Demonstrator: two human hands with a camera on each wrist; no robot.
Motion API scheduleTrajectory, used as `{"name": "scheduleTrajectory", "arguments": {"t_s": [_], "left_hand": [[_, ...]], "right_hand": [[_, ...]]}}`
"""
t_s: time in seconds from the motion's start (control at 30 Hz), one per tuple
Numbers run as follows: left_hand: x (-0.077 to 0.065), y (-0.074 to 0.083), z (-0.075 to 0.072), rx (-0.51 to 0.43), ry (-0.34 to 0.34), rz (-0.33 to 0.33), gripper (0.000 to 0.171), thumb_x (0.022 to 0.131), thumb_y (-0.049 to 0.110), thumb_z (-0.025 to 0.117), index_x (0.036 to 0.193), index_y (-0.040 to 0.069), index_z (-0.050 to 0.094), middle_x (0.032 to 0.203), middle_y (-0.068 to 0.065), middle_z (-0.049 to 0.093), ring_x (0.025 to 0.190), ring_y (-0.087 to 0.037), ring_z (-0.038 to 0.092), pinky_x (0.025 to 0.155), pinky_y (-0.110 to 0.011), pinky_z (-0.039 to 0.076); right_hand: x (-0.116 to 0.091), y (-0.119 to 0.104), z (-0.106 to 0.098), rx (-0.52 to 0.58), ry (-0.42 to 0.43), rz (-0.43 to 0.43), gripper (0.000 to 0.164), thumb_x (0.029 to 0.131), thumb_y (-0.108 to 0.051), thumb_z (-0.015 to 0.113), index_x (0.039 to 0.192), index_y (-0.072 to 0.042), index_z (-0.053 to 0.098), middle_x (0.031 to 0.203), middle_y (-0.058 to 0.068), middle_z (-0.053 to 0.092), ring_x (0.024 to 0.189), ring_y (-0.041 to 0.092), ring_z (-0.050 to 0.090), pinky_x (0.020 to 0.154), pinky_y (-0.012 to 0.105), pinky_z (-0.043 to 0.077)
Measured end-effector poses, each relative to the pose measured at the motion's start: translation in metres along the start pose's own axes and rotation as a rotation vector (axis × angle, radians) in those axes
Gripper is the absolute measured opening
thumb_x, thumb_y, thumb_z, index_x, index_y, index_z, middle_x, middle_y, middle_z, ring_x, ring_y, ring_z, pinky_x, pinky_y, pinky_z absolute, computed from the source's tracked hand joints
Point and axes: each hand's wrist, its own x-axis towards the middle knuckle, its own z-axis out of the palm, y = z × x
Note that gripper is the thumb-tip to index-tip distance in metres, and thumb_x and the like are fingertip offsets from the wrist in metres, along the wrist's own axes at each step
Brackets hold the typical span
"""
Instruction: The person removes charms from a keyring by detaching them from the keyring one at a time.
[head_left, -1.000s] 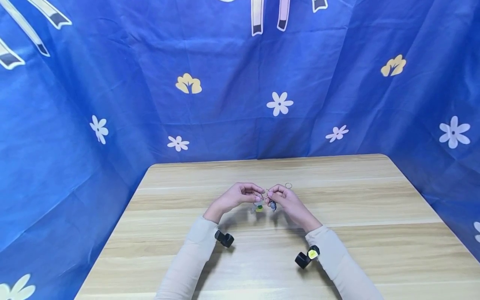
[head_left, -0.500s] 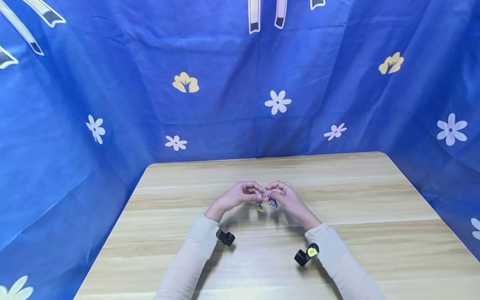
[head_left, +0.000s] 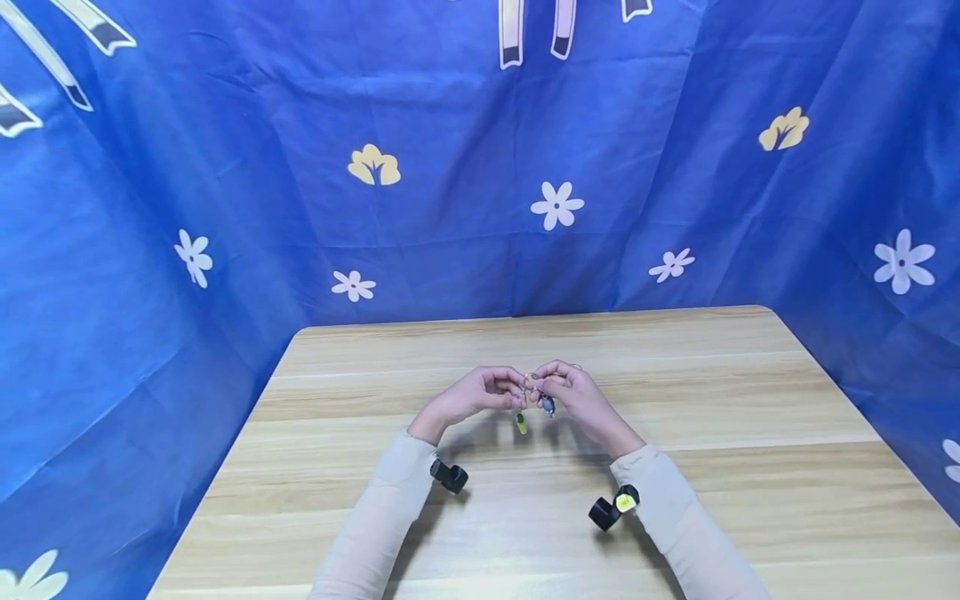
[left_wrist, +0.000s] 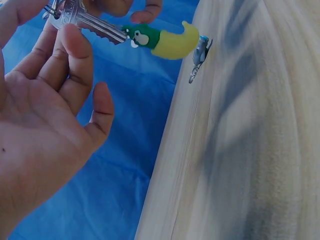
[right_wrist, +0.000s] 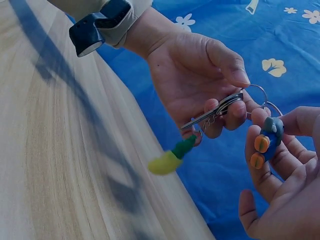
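Observation:
In the head view, my left hand point(head_left: 480, 390) and right hand point(head_left: 576, 398) meet above the table. My left thumb and fingers pinch a metal key point(right_wrist: 212, 112) next to a split key ring point(right_wrist: 260, 91). A yellow-and-green charm point(right_wrist: 167, 161) dangles from a small chain below the key. My right thumb and fingers pinch a blue-grey figure keychain point(right_wrist: 272, 135) with orange feet, near its own ring point(right_wrist: 273, 107). The two rings touch or overlap; whether they are linked I cannot tell. In the left wrist view the key point(left_wrist: 102, 27) points toward the yellow-and-green charm point(left_wrist: 172, 45).
Behind the right hand a thin loose ring point(head_left: 577, 367) lies on the table, mostly hidden. The light wood table point(head_left: 360, 358) is backed by a blue flowered cloth point(head_left: 442, 250). Black cameras sit on the left wrist point(head_left: 450, 477) and right wrist point(head_left: 611, 510).
The fingertips of both hands have come together, narrowing the gap between them. The yellow-and-green charm has swung and hangs more upright. My right hand covers more of the loose ring.

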Motion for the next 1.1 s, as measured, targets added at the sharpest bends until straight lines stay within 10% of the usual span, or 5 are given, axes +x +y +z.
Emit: {"name": "scheduleTrajectory", "arguments": {"t_s": [0.83, 1.1], "left_hand": [[0.0050, -0.0007, 0.0011, -0.001, -0.035, -0.012, 0.018, 0.091, 0.008, 0.059, 0.107, 0.001, 0.057, 0.091, 0.007, 0.072, 0.087, -0.009, 0.068, 0.094, -0.050, 0.050], [0.0036, -0.0020, 0.0029, 0.025, 0.030, -0.014, 0.027, 0.090, 0.009, 0.062, 0.112, -0.006, 0.057, 0.094, 0.003, 0.067, 0.089, -0.014, 0.063, 0.085, -0.028, 0.054]], "right_hand": [[-0.0038, 0.0007, -0.0059, -0.153, -0.004, -0.026, 0.021, 0.094, -0.007, 0.052, 0.109, 0.007, 0.051, 0.082, -0.002, 0.067, 0.074, 0.008, 0.063, 0.069, 0.022, 0.051], [-0.0025, -0.0001, -0.0061, -0.248, 0.013, -0.033, 0.020, 0.092, -0.007, 0.052, 0.109, 0.004, 0.055, 0.086, 0.005, 0.072, 0.079, 0.010, 0.066, 0.074, 0.026, 0.052]]}}
